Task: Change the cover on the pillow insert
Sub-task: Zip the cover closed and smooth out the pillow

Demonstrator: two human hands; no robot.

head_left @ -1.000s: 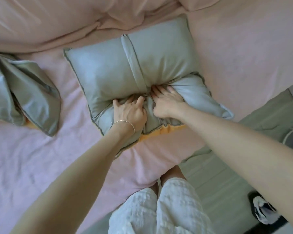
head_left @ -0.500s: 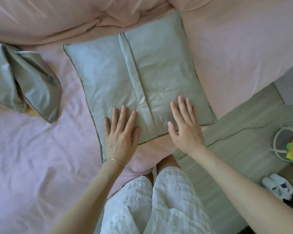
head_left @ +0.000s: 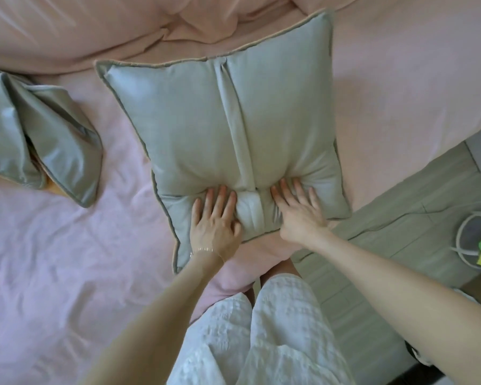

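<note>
We are leaning over a bed (head_left: 67, 273) that is wearing a pale pink sheet, with a rumpled pink duvet (head_left: 95, 26) bunching along its far side. A grey pillow (head_left: 192, 129) in its cover is lying flat near the bed's near edge, its overlap flap (head_left: 235, 134) running down the middle and facing up. Off to the left, well apart from it, a second grey cover (head_left: 53, 151) is lying crumpled on the sheet, and something orange is peeking from under it, possibly a lining, though we cannot tell. We are pressing both hands into the pillow's near end, one on each side of the flap: the left hand (head_left: 215, 226) is pushing down with fingers straight and spread, and the right hand (head_left: 299, 215) is doing the same, so the fabric is puckering around them. A thin bracelet (head_left: 203, 250) is sitting at the left wrist.
</note>
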